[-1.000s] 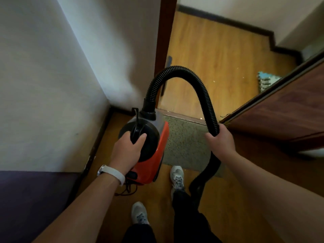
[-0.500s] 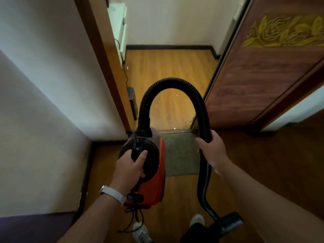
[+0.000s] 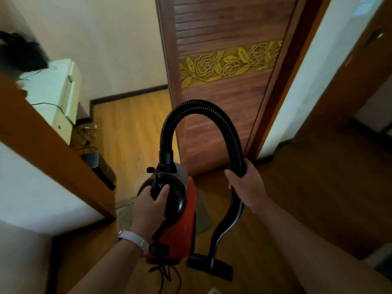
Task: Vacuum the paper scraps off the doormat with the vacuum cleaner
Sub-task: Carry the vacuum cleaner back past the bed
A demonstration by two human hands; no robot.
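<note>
The left hand (image 3: 148, 209) has its fingers curled round the handle of the red vacuum cleaner (image 3: 182, 230), held upright and hiding most of the doormat (image 3: 204, 217); I can't make out any scraps. The right hand (image 3: 248, 187) grips the black hose (image 3: 201, 105), which arches over and down to the floor nozzle (image 3: 210, 267), lying crosswise on the wooden floor (image 3: 297, 198).

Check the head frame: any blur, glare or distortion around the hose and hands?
Head view: wide-angle lens bows the door and walls toward the edges; dark shape top left is smeared; hose, left hand and right hand are fairly sharp; a glare streak runs down the wand; the floor at right is dim.
</note>
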